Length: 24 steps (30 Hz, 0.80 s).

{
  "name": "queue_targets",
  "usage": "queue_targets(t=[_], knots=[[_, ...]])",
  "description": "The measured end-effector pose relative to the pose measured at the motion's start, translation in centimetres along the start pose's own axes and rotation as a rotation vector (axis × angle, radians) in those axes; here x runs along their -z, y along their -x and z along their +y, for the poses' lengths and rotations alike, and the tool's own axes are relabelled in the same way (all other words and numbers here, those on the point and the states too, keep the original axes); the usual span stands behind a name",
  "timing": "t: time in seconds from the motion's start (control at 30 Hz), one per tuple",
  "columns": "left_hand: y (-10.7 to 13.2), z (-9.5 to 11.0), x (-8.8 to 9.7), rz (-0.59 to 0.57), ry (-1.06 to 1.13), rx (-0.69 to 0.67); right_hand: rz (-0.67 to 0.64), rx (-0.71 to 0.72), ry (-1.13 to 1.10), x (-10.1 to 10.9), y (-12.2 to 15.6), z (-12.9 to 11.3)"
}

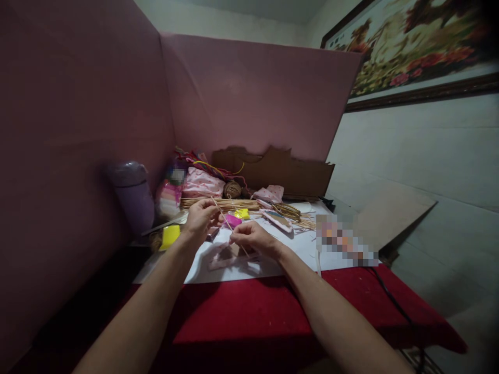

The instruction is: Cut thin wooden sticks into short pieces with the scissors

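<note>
Thin stick (pixel 223 216) is held at a slant above the white sheet (pixel 198 274), between the two hands of the person. Its upper part is pinched by the fingertips of the left hand (pixel 200 218), and lower down it is gripped by the closed fingers of the right hand (pixel 253 239). Just under the hands, a pink-edged piece (pixel 218 263) is seen on the sheet, partly covered by shadow and fingers. Beyond the fingers, a magenta packet (pixel 233 221) and a small yellow packet (pixel 242 213) are placed close together. To the right of them, a second pink-edged panel (pixel 278 221) is laid. Farther back, a bundle of sticks (pixel 249 204) and a ball of twine (pixel 233 189) are found, and behind these a torn cardboard (pixel 280 174) is stood upright. Nearest to the body, the table is covered by red cloth (pixel 241 311).
</note>
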<state>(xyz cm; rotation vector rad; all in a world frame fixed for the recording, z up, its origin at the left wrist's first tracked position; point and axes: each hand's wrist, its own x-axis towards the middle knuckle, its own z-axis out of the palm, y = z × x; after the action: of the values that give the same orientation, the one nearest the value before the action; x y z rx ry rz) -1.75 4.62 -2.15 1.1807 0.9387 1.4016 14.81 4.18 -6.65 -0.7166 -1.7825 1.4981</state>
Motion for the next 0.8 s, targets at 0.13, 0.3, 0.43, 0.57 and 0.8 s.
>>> queue_targets(t=[0.13,0.3,0.43,0.57,0.8], knots=[[-0.2,-0.7,0.0,0.095,-0.505,-0.142,0.113,-0.102,-0.010,0.6,-0.3,0.4],[-0.3,-1.9,1.2,-0.341,-1.064,-0.124,0.285,-0.277,-0.010,1.9,0.2,-0.1],[0.8,-2.3,0.6,-0.632,-1.255,-0.047,0.341,-0.378,0.019,2.4,0.7,-0.7],[1.8,-1.7,-0.7,-0.661,-1.490,-0.122,0.341,-0.442,0.037,2.5,0.7,-0.6],[1.9,-1.7,-0.7,-0.658,-1.435,-0.220,0.350,-0.406,0.151,2.3,0.7,-0.4]])
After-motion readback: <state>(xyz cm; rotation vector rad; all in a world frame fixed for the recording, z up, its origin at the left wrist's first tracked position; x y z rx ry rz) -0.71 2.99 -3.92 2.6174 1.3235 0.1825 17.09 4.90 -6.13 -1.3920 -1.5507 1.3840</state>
